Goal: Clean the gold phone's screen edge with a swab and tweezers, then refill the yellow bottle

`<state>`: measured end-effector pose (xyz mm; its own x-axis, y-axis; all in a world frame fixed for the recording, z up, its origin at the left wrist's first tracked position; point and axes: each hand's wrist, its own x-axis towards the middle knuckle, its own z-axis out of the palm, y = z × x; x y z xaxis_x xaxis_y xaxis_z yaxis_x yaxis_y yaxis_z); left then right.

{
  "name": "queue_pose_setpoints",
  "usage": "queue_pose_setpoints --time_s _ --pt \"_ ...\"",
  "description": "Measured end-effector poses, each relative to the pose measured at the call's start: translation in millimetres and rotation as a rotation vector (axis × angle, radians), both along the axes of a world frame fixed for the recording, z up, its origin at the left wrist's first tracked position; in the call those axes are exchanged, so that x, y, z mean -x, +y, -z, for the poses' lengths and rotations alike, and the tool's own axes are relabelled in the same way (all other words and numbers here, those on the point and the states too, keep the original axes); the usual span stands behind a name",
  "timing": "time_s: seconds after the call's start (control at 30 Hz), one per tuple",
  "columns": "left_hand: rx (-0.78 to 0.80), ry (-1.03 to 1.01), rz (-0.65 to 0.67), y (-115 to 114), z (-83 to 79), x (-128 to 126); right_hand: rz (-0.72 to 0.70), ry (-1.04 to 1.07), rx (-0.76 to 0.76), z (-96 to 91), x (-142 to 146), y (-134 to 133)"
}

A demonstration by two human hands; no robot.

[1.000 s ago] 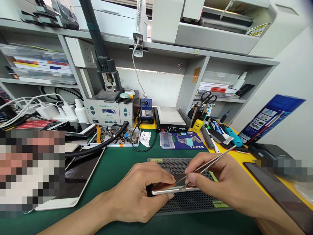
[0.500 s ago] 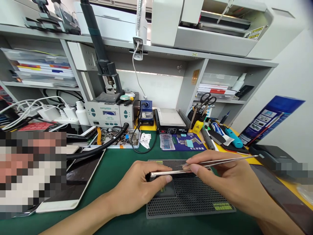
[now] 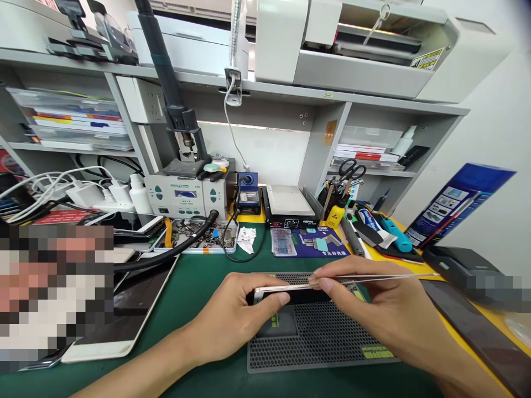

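My left hand is closed on the left end of a thin smartphone, thumb below and fingers on top. The phone is nearly edge-on to me, with a light metal rim and a dark underside. In a pinch, my right hand holds metal tweezers, their narrow ends pointing right, away from the phone. The right fingertips meet at the phone's right end; whether they also grip it I cannot tell. Below both hands lies a dark honeycomb-patterned mat.
A tray of small parts, a soldering station and a black hose stand back left. Behind the mat is a flat heating plate. Large phones or tablets lie left; a black box sits right.
The tweezers' free end has dropped slightly, so they lie more level. The phone has tipped a little, showing more of its dark underside. Both hands keep their holds.
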<state>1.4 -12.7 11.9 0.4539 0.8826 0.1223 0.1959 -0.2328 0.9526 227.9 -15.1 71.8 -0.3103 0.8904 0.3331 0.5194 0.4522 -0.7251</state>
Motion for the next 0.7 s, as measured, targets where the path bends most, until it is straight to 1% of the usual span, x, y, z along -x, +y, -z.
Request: queue_pose_setpoints --time_s 0.1,0.27,0.37,0.57,0.7 --pt "-0.019 0.013 -0.016 0.0 -0.2 -0.2 -0.008 -0.006 -0.003 1.5 -0.9 0.3" --pt "-0.037 0.008 -0.027 -0.3 0.2 -1.4 -0.027 0.007 -0.054 12.3 -4.4 3.8" --pt "-0.045 0.007 -0.035 -0.4 0.2 -1.7 -0.035 0.004 -0.050 16.6 -5.3 4.2" --pt "-0.041 -0.003 -0.032 -1.0 -0.6 -1.7 -0.057 0.003 -0.061 12.9 -3.6 1.6" --pt "0.004 -0.018 -0.020 0.5 -0.7 -1.2 -0.050 0.004 -0.070 9.5 -0.1 1.6"
